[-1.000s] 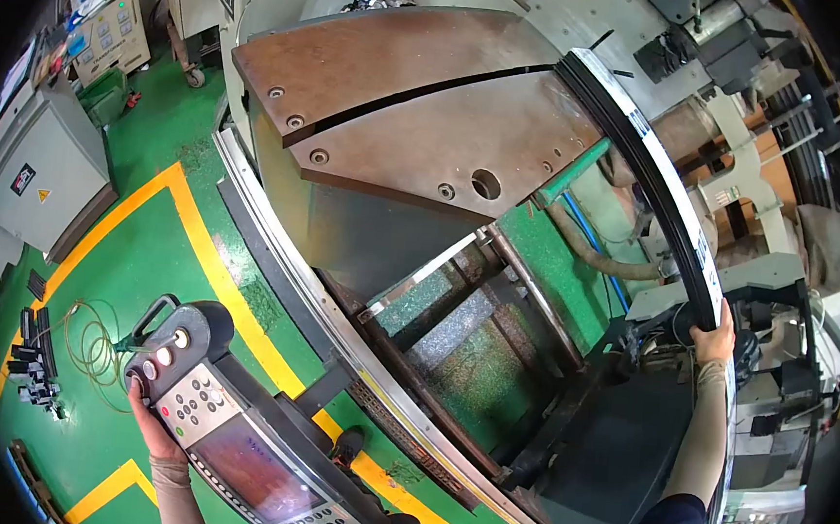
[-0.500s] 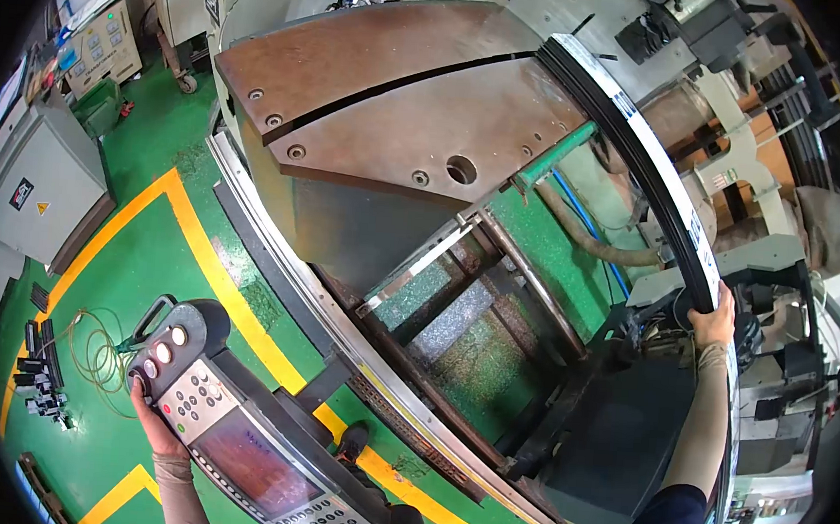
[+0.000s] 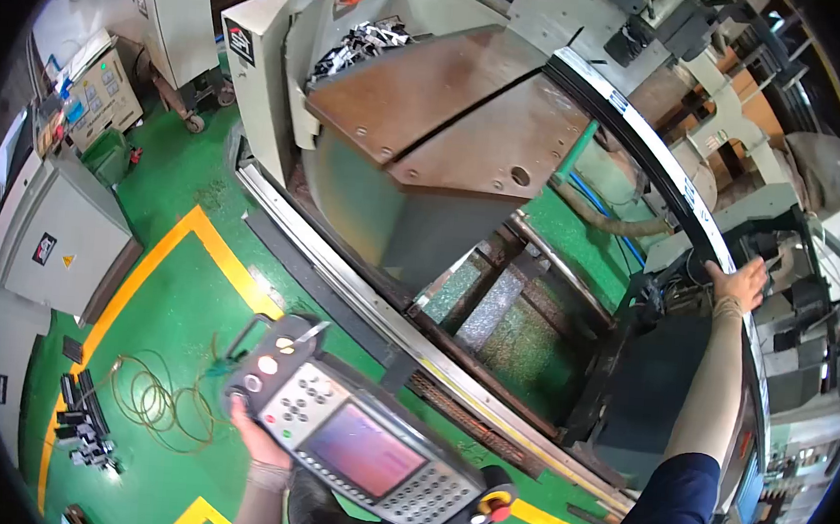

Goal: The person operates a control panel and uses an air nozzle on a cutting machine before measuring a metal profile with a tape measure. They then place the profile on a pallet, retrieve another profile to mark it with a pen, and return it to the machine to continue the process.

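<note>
My left hand (image 3: 264, 443) is at the near left corner of a grey control panel (image 3: 368, 443) with a screen and several keys. Its thumb rests at a round button, and the other fingers are hidden behind the panel's edge. At the right, my right hand (image 3: 738, 284) is open with its fingers spread, the thumb at the edge of a long black profile with a white strip (image 3: 661, 162). The profile runs up from the hand to a brown metal table (image 3: 486, 150), which has a dark slot across it.
A bin of metal scraps (image 3: 362, 46) stands behind the table. Grey cabinets (image 3: 70, 247) are at the left. A coiled thin hose (image 3: 162, 405) and black profile offcuts (image 3: 87, 424) lie on the green floor. Machine arms (image 3: 729, 157) crowd the right. A rail (image 3: 359, 297) edges the machine.
The view has shifted, and the panel appears further right, with my left hand still at its corner. My right hand has loosened from around the profile and spread its fingers.
</note>
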`<move>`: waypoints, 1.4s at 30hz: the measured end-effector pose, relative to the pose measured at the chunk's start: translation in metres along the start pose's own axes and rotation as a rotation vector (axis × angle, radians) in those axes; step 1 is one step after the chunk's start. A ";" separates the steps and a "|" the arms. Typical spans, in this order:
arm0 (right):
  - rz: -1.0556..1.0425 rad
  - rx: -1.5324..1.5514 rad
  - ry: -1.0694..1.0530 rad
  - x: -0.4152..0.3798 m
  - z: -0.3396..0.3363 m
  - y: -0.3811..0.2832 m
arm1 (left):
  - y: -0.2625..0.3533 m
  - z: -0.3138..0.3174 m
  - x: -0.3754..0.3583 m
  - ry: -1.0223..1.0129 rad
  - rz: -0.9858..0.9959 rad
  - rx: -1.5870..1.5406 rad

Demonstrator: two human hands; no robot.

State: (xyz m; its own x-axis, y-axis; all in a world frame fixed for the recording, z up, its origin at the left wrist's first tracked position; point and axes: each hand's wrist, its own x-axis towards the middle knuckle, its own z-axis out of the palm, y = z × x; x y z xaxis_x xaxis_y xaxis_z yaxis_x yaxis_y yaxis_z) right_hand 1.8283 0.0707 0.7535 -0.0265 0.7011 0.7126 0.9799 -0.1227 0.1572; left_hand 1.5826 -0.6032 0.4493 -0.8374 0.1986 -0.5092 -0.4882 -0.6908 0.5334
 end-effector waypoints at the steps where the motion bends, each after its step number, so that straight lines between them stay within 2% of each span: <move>1: 0.096 0.014 -0.008 -0.006 -0.020 0.009 | -0.003 -0.029 0.011 -0.004 -0.015 0.005; 2: 0.149 0.106 -0.233 0.000 -0.053 0.025 | -0.002 -0.049 0.016 0.055 0.012 0.101; 3: 0.279 0.157 -0.209 0.008 -0.033 0.048 | 0.003 -0.057 0.017 0.110 0.043 0.192; 5: 0.423 0.113 -0.005 0.010 -0.010 0.083 | 0.028 -0.056 0.009 0.201 -0.173 0.297; 8: 0.483 0.120 -0.203 -0.003 -0.030 0.105 | 0.051 -0.058 0.010 0.022 -0.257 0.412; 11: 0.459 0.170 -0.445 0.001 -0.008 0.119 | 0.062 -0.072 0.020 -0.095 -0.340 0.435; 12: 0.397 0.311 -0.419 -0.004 0.008 0.113 | 0.065 -0.074 0.023 -0.127 -0.365 0.436; 14: 0.477 0.310 -0.277 -0.023 0.002 0.060 | 0.069 -0.085 0.026 -0.173 -0.429 0.462; 17: 0.459 0.464 -0.138 -0.008 0.093 0.027 | 0.067 -0.099 0.036 -0.123 -0.438 0.431; 18: 0.552 0.481 -0.193 -0.006 0.103 0.009 | 0.072 -0.102 0.037 -0.115 -0.483 0.420; 22: 0.475 0.735 -0.154 0.008 0.127 -0.023 | 0.090 -0.114 0.051 -0.133 -0.602 0.422; 25: 0.421 0.651 -0.209 0.011 0.122 -0.034 | 0.099 -0.113 0.056 -0.216 -0.675 0.410; 27: 0.434 0.580 -0.208 0.016 0.132 -0.035 | 0.098 -0.131 0.060 -0.231 -0.664 0.392; 29: 0.394 0.739 -0.091 0.008 0.119 -0.045 | 0.096 -0.114 0.054 -0.209 -0.622 0.403; 32: 0.326 0.962 -0.146 0.023 0.165 -0.022 | 0.090 -0.102 0.051 -0.165 -0.590 0.391; 35: 0.270 0.721 0.046 0.024 0.173 -0.021 | 0.088 -0.072 0.051 -0.230 -0.570 0.386; 36: 0.291 0.768 0.004 0.026 0.175 -0.022 | 0.084 -0.090 0.052 -0.196 -0.551 0.370; 39: 0.343 0.860 -0.107 0.016 0.150 -0.028 | 0.078 -0.082 0.049 -0.186 -0.439 0.373; 42: 0.303 0.934 -0.203 0.020 0.145 -0.027 | 0.077 -0.100 0.048 -0.121 -0.456 0.371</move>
State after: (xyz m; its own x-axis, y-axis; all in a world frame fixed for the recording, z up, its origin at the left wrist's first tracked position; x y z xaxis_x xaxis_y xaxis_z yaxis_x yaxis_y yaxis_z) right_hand 1.8299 0.1902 0.6644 0.1986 0.8491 0.4895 0.7042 0.2238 -0.6738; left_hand 1.5294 -0.7166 0.3979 -0.5350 0.5105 -0.6732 -0.8397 -0.2329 0.4906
